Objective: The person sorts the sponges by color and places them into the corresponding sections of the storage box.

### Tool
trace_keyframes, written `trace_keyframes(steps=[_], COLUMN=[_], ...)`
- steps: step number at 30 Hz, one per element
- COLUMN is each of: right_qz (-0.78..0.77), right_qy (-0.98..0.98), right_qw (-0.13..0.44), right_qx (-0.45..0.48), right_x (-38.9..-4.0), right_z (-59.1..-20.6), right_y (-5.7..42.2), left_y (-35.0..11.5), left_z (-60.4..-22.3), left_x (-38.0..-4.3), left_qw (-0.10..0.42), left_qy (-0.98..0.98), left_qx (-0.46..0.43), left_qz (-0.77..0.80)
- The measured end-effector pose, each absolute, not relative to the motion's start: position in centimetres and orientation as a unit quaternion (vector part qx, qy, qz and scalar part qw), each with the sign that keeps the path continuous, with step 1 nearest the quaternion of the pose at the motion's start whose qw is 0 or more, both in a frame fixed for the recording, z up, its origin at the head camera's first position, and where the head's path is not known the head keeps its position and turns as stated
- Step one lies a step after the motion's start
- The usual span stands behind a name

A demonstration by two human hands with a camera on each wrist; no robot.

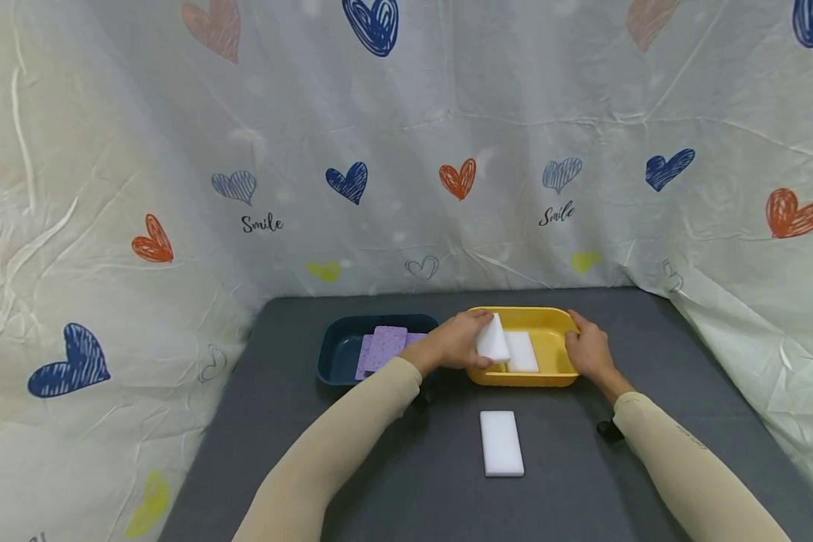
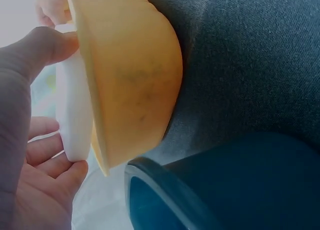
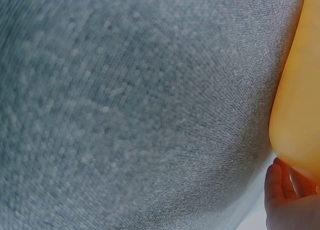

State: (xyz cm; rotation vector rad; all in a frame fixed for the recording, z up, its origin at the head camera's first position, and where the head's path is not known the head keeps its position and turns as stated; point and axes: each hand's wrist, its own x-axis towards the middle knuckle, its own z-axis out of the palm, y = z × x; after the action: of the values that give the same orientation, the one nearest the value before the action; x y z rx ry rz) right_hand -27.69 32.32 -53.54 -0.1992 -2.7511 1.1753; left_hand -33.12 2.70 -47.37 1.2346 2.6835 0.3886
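Note:
My left hand (image 1: 459, 342) holds a white sponge block (image 1: 493, 340) between thumb and fingers, tilted over the left end of the yellow tray (image 1: 554, 379). In the left wrist view, the white block (image 2: 75, 105) stands at the tray's rim, thumb on one edge and fingertips on the other. A second white block (image 1: 522, 352) lies inside the tray. My right hand (image 1: 589, 348) grips the tray's right end, thumb over the rim; in the right wrist view its fingers (image 3: 280, 182) reach under the tray's outer wall (image 3: 300, 105).
Left of the yellow tray stands a dark blue tray (image 1: 332, 354) holding several purple speckled sponges (image 1: 386, 346). Another white block (image 1: 502, 444) lies on the grey tabletop (image 1: 406, 467) in front. A white curtain (image 1: 393, 241) printed with hearts hangs behind the table.

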Motion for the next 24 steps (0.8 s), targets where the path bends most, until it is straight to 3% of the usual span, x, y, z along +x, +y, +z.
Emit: trace_keyframes(steps=[24], right_qz=[0.388], right_qy=[-0.916], right_qw=[0.069], right_qx=[-0.074], right_x=[-28.0], right_z=[-53.8], right_y=[32.5], left_y=[4.0], left_z=[-48.8], left_x=[-34.1], left_qw=[0.114], left_qy=[0.905], left_qx=[0.4], left_qz=[0.086])
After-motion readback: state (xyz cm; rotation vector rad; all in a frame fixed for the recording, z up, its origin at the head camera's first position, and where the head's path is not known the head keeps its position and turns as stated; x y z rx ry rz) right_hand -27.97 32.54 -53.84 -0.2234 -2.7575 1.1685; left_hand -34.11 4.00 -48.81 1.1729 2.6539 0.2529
